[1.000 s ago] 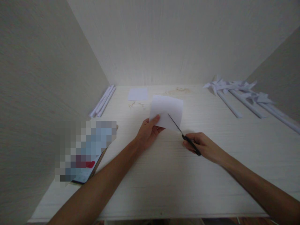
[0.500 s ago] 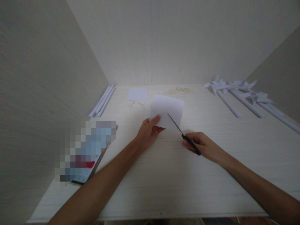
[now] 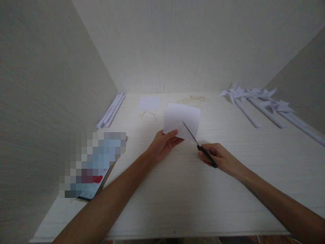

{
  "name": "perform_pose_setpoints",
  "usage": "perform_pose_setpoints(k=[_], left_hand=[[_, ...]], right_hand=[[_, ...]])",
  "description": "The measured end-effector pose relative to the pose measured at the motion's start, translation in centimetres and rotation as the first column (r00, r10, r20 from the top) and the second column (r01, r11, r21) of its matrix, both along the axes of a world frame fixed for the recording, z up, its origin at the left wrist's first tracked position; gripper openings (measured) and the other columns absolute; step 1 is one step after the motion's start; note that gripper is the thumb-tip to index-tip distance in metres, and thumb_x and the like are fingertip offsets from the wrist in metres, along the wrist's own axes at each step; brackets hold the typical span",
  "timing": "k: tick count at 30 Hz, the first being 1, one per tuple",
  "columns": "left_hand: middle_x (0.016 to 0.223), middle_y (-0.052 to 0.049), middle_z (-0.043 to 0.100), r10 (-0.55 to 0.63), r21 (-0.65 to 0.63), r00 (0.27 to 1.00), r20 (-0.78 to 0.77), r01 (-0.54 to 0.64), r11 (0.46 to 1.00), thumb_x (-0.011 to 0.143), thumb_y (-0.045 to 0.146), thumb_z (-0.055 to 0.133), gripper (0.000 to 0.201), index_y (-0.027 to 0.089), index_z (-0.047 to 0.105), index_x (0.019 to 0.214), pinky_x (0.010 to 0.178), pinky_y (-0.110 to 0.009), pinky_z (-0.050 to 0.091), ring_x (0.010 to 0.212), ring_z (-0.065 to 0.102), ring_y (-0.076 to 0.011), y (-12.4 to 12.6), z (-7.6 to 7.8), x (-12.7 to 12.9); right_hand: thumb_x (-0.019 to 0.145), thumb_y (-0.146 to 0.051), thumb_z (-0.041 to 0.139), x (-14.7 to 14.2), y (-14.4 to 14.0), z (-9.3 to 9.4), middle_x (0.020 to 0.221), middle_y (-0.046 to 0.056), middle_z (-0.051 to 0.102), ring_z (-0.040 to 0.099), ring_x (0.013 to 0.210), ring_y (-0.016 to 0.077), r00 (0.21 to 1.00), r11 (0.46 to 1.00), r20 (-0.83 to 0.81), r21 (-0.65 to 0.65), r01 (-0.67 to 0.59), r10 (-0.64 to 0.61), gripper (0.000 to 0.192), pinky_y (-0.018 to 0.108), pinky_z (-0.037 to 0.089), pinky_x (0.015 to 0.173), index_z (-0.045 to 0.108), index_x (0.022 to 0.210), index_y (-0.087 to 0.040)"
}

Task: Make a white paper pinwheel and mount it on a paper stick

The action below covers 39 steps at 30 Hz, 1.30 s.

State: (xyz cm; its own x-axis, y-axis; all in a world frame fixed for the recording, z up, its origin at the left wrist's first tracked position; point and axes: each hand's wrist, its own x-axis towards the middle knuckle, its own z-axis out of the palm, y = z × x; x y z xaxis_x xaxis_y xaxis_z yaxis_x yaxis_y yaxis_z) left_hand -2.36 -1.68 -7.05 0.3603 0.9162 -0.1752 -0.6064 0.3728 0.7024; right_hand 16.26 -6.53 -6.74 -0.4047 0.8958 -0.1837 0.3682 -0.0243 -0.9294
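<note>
A white sheet of paper (image 3: 181, 117) is held above the middle of the table, pinched at its lower left edge by my left hand (image 3: 164, 144). The thumb lies on top of the paper and the fingers are beneath it. My right hand (image 3: 214, 156) grips black-handled scissors (image 3: 203, 150). Their thin blades point up and left across the lower right part of the sheet, and look closed or nearly so. I cannot tell whether the paper is cut there.
A second white paper (image 3: 149, 102) lies at the back. Rolled paper tubes (image 3: 111, 110) are at the back left. Folded paper pinwheels (image 3: 259, 93) on paper sticks lie at the back right. Beside my left forearm is a partly blurred phone-like device (image 3: 92, 189). Rubber bands (image 3: 148, 114) lie near the second paper.
My left hand has slid slightly right and down along the paper's lower edge. The paper has shifted slightly right. The right hand and scissors have hardly moved.
</note>
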Motion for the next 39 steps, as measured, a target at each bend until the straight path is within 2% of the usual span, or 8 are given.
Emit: perform_pose_setpoints(k=[6,13,17,21,26,30,34,39], left_hand=[[0.071,-0.005,0.068,0.003,-0.06,1.0,0.02,-0.002,0.998,0.073,0.006,0.054,0.008,0.009,0.061,0.076,0.066,-0.024,0.053,0.064,0.065,-0.0126,0.1,0.1,-0.1],[0.07,-0.01,0.068,-0.143,-0.075,0.99,-0.007,0.142,0.987,0.076,0.009,0.054,0.009,0.006,0.062,0.073,0.076,-0.03,0.05,0.067,0.065,-0.0158,-0.3,0.0,0.1],[0.076,-0.012,0.068,-0.184,-0.07,0.983,-0.023,0.182,0.981,0.075,0.011,0.056,0.01,0.006,0.063,0.079,0.084,-0.036,0.046,0.071,0.066,-0.0178,-0.4,-0.2,0.2],[0.077,-0.013,0.068,-0.186,-0.068,0.982,-0.02,0.185,0.98,0.075,0.013,0.057,0.01,0.005,0.064,0.078,0.084,-0.037,0.046,0.071,0.066,-0.0182,-0.4,-0.4,0.2],[0.072,-0.01,0.068,-0.09,-0.049,0.996,-0.024,0.089,0.995,0.077,0.015,0.056,0.011,0.007,0.063,0.076,0.076,-0.033,0.049,0.067,0.065,-0.0164,-0.3,-0.1,0.4],[0.074,-0.006,0.068,0.077,0.006,0.996,0.038,-0.077,0.997,0.077,0.014,0.053,0.01,0.011,0.062,0.074,0.074,-0.031,0.05,0.068,0.064,-0.0141,0.0,0.2,0.3],[0.074,-0.002,0.067,0.231,-0.016,0.972,0.046,-0.23,0.973,0.075,0.013,0.054,0.005,0.014,0.059,0.073,0.072,-0.029,0.05,0.067,0.063,-0.0123,0.5,0.2,-0.1],[0.074,-0.003,0.067,0.286,0.008,0.958,0.019,-0.287,0.958,0.071,0.01,0.056,0.005,0.013,0.059,0.074,0.067,-0.025,0.049,0.066,0.062,-0.0112,0.8,-0.1,-0.2]], right_hand=[[0.076,-0.054,0.046,0.0,0.0,-0.1,0.049,-0.007,0.028,0.026,0.044,0.0067,1.0,1.0,-0.013,0.0,-0.005,0.005,0.043,0.023,0.017,0.042,0.034,0.054,-0.019],[0.076,-0.056,0.045,-0.1,0.0,0.2,0.049,-0.006,0.029,0.026,0.045,0.0067,1.0,1.0,0.003,0.016,-0.01,0.01,0.044,0.023,0.018,0.042,0.034,0.053,-0.019],[0.076,-0.055,0.045,0.0,0.0,0.3,0.049,-0.005,0.03,0.027,0.045,0.0068,1.0,1.0,0.007,0.012,-0.019,0.019,0.044,0.023,0.018,0.042,0.035,0.053,-0.019],[0.076,-0.053,0.046,0.0,0.0,0.1,0.049,-0.006,0.03,0.027,0.045,0.0067,1.0,1.0,0.013,0.006,-0.005,0.005,0.043,0.023,0.018,0.042,0.035,0.053,-0.019],[0.076,-0.051,0.047,-0.1,0.1,0.2,0.049,-0.006,0.031,0.028,0.045,0.007,0.999,0.999,0.025,0.013,-0.029,0.029,0.041,0.023,0.02,0.042,0.036,0.054,-0.019],[0.076,-0.047,0.049,0.0,0.0,0.5,0.049,-0.006,0.032,0.03,0.045,0.0071,0.996,0.998,0.063,0.002,-0.067,0.067,0.038,0.023,0.021,0.042,0.036,0.053,-0.019],[0.075,-0.047,0.051,0.0,0.0,0.7,0.05,-0.005,0.032,0.03,0.046,0.0069,0.995,0.997,0.056,-0.006,-0.081,0.082,0.039,0.022,0.021,0.042,0.035,0.053,-0.019],[0.074,-0.056,0.047,0.2,0.2,0.3,0.05,-0.004,0.035,0.032,0.046,0.0074,0.998,0.998,0.003,0.023,-0.06,0.06,0.044,0.022,0.023,0.041,0.037,0.054,-0.019]])
